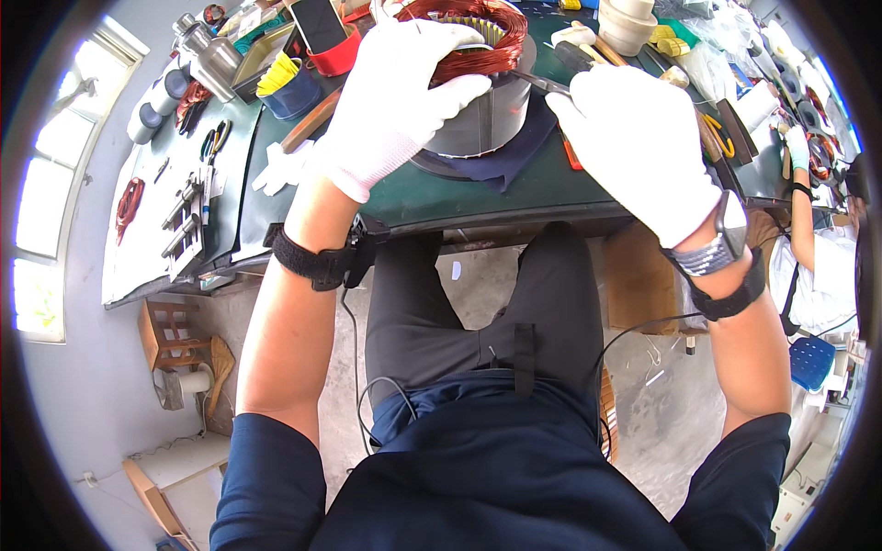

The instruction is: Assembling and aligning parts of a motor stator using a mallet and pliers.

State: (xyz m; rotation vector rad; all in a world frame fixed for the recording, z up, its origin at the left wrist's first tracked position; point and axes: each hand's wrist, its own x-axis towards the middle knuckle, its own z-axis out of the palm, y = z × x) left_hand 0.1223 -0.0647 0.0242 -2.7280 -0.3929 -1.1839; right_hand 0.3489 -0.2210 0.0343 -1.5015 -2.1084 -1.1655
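A grey cylindrical motor stator (487,119) stands on a dark blue cloth (514,170) near the bench edge. Reddish copper windings (503,41) ring its top, with yellow slips showing inside. My left hand (395,101), in a white glove, lies against the stator's left side, thumb and forefinger spread apart. From the right, my gloved right hand (634,138) pinches a slim dark metal tool (540,83), its tip at the edge of the windings. The tool's rear end is hidden by the glove.
On the green bench (404,197) sit a blue tub of yellow slips (289,92), a red holder (335,55), scissors (217,138) and metal flasks (207,60). Hammers (574,50) and cream bowls (627,23) lie behind my right hand. A co-worker's gloved hand (797,147) shows far right.
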